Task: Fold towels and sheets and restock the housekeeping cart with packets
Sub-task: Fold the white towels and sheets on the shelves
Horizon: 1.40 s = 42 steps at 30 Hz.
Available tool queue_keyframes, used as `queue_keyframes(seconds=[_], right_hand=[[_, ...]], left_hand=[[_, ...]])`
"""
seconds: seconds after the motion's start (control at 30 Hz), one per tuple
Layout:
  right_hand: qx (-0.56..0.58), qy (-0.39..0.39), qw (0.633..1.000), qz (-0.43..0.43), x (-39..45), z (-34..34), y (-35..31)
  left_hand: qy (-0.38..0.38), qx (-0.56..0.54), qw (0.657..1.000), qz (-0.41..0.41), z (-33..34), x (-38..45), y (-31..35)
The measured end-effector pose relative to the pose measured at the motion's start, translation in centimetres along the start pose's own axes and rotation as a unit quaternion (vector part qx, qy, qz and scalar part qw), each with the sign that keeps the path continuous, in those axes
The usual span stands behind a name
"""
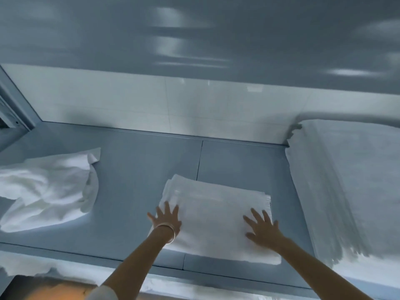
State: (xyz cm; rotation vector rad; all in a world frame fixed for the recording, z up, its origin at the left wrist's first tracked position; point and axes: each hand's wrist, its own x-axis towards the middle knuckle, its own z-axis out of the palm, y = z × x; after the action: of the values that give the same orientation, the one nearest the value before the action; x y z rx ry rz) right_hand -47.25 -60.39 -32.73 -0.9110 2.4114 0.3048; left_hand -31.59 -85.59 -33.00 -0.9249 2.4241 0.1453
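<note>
Pressing both palms flat, fingers spread and gripping nothing, we keep the folded towel (216, 219) square on the shelf (134, 174): left hand (166, 219) at its left edge, right hand (262, 230) on its right half, likely smoothing the fold.

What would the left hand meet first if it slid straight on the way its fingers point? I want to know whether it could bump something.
The left hand lies flat on the folded towel, fingers pointing away. Ahead comes the towel's far edge, then bare shelf, and finally, probably, the back wall.
</note>
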Motion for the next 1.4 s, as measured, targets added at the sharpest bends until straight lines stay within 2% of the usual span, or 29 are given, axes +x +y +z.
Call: queue_keyframes(seconds=[0.07, 0.2, 0.3, 0.43, 0.53, 0.6, 0.63, 0.7, 0.83, 0.9, 0.93, 1.03, 1.07, 1.13, 1.3, 1.4], right_hand=[[0.042, -0.016, 0.999, -0.009, 0.1, 1.2, 0.8], [0.054, 0.06, 0.997, -0.02, 0.4, 1.0, 1.3], [0.094, 0.082, 0.992, -0.005, 1.4, 0.7, 1.5], [0.097, 0.08, 0.992, -0.004, 2.3, 0.8, 1.7], [0.098, 0.075, 0.992, -0.011, 2.6, 1.4, 2.1], [0.087, 0.126, 0.988, -0.023, 2.4, 1.8, 2.0], [0.073, 0.16, 0.984, -0.038, 2.3, 1.6, 1.9], [0.032, 0.16, 0.985, -0.046, 2.3, 1.5, 1.9], [-0.007, 0.189, 0.978, -0.085, 1.4, 1.7, 0.5], [-0.028, 0.172, 0.973, -0.15, 1.1, 2.7, -0.8], [-0.028, 0.128, 0.978, -0.164, 1.0, 3.5, -1.2], [-0.039, 0.13, 0.976, -0.173, 0.8, 4.2, -2.2], [-0.05, 0.118, 0.981, -0.149, 1.0, 4.5, -2.3], [-0.034, 0.15, 0.98, -0.127, 1.3, 4.5, -2.1], [-0.09, 0.167, 0.967, -0.171, 1.2, 5.5, -2.1], [-0.097, 0.181, 0.964, -0.168, 1.0, 5.4, -2.2]], left_hand=[[0.026, -0.033, 0.999, -0.013, 1.2, 0.5, -0.8], [0.113, -0.09, 0.989, -0.027, 0.4, 1.3, -1.5], [0.135, -0.189, 0.972, -0.04, -0.8, 2.7, -1.7], [0.187, -0.367, 0.91, -0.048, -1.8, 4.2, -1.5], [0.305, -0.427, 0.851, -0.017, -1.6, 3.1, -1.1], [0.348, -0.419, 0.838, -0.042, -0.5, 2.6, -1.4], [0.331, -0.409, 0.848, -0.065, 0.4, 2.6, -1.8], [0.249, -0.394, 0.878, -0.112, 1.7, 2.7, -2.6], [0.145, -0.375, 0.908, -0.118, 1.6, 3.4, -4.0], [0.115, -0.371, 0.909, -0.149, 1.5, 4.0, -4.8], [0.106, -0.385, 0.901, -0.168, 1.6, 4.1, -5.1], [0.126, -0.436, 0.867, -0.206, 2.3, 3.6, -5.6], [0.14, -0.441, 0.86, -0.214, 2.5, 3.3, -5.7], [0.162, -0.438, 0.855, -0.224, 2.7, 2.8, -5.9], [0.178, -0.401, 0.881, -0.175, 3.0, 2.4, -5.1], [0.176, -0.401, 0.887, -0.146, 2.4, 2.4, -4.1]])
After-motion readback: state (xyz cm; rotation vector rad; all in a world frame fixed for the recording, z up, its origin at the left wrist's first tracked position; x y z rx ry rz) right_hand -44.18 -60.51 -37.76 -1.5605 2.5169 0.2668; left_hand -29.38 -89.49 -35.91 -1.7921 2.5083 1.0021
